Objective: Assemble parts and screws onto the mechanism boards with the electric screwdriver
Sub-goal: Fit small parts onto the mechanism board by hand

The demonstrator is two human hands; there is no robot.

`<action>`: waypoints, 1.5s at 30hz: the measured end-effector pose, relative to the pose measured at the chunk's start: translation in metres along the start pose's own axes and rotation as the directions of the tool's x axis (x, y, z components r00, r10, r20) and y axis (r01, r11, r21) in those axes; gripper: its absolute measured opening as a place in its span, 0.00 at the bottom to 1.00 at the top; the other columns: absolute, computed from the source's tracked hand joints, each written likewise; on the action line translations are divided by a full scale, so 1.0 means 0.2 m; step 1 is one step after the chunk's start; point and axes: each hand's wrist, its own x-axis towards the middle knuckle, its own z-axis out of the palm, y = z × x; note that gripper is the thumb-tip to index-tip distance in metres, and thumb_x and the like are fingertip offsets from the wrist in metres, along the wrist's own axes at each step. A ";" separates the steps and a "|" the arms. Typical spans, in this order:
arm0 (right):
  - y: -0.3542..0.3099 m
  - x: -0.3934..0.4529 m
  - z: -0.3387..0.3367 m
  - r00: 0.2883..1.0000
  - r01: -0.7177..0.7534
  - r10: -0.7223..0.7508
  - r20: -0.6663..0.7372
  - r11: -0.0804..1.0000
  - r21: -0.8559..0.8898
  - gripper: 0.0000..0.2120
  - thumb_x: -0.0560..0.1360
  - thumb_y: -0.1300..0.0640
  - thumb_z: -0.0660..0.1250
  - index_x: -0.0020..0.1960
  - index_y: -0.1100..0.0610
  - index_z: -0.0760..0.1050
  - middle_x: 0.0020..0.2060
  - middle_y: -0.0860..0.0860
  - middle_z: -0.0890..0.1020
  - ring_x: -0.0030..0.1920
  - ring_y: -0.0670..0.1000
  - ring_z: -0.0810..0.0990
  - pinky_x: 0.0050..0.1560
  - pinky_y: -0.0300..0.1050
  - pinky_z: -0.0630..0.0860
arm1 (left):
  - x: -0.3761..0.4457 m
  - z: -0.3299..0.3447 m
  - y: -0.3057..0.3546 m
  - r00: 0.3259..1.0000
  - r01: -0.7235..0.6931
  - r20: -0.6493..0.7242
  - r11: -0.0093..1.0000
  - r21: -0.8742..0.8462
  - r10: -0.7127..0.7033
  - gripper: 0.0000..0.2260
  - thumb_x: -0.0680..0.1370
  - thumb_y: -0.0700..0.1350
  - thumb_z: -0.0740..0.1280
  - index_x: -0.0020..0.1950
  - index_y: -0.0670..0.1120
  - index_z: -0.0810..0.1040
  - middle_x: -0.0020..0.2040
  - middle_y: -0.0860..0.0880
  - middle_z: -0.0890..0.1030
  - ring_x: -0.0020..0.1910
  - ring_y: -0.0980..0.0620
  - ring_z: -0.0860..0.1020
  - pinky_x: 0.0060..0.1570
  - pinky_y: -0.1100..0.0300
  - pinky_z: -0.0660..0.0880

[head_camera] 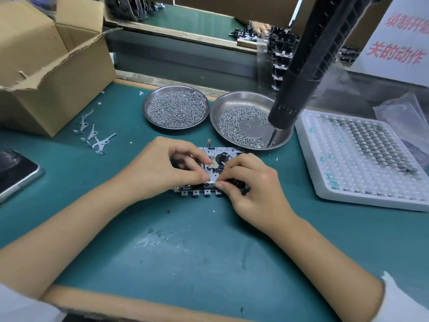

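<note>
Where the green counter (209, 252) is most scuffed, just beyond the pale worn patch, lies the mechanism board (210, 175), a flat stamped-metal plate with a black round hub and a row of square tabs along its near edge. Both hands are on it: the left hand (162, 168) curls over its left half, and the right hand (250, 182) over its right, their thumbs and forefingers meeting to pinch a small pale part (211, 181) against the board's near edge.

Just beyond stand two shallow round steel dishes. The left dish (148, 108) is heaped with small bright screws; the right dish (241, 98) holds a thinner crescent of screws with bare metal in the middle. Over the right dish hangs the black ribbed electric screwdriver (301, 73), its bit pointing down into the dish.

To the right sits a white dimpled plastic tray (348, 182), partly filled with small grey parts. Far right, a white sign (394, 38) bears red Chinese writing, blurred. On the left are thin metal levers (95, 133), an open torn cardboard box (46, 73) and a phone (16, 170).
</note>
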 end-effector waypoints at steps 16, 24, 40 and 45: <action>0.04 0.02 0.00 0.971 -0.139 0.192 -0.145 0.939 0.314 0.07 0.75 0.62 0.68 0.40 0.62 0.81 0.35 0.53 0.81 0.39 0.49 0.77 0.43 0.40 0.72 | 0.06 -0.05 -0.01 0.947 -0.147 -0.266 0.979 0.143 0.181 0.06 0.70 0.51 0.73 0.45 0.54 0.83 0.38 0.58 0.82 0.34 0.61 0.73 0.38 0.71 0.70; 0.04 0.02 0.00 0.961 -0.155 0.223 -0.160 0.922 0.355 0.08 0.75 0.59 0.67 0.39 0.60 0.81 0.35 0.53 0.80 0.39 0.49 0.77 0.42 0.40 0.72 | 0.38 -0.20 -0.03 0.924 0.207 -0.378 0.758 0.618 0.056 0.21 0.77 0.46 0.69 0.69 0.45 0.73 0.59 0.41 0.78 0.52 0.45 0.77 0.56 0.58 0.68; 0.05 0.03 0.01 0.957 -0.169 0.242 -0.163 0.914 0.369 0.09 0.74 0.58 0.67 0.38 0.61 0.81 0.34 0.54 0.80 0.38 0.51 0.77 0.41 0.41 0.72 | 0.37 -0.17 -0.07 0.812 0.247 -0.537 0.698 0.672 0.230 0.05 0.78 0.47 0.67 0.50 0.49 0.82 0.48 0.43 0.83 0.49 0.38 0.77 0.43 0.53 0.70; 0.05 0.03 0.01 0.958 -0.167 0.240 -0.156 0.912 0.373 0.10 0.74 0.58 0.67 0.38 0.62 0.80 0.33 0.54 0.79 0.37 0.52 0.76 0.40 0.45 0.72 | 0.37 -0.15 -0.08 0.786 0.204 -0.565 0.758 0.620 0.250 0.05 0.76 0.49 0.69 0.45 0.48 0.81 0.43 0.44 0.83 0.45 0.39 0.78 0.41 0.52 0.71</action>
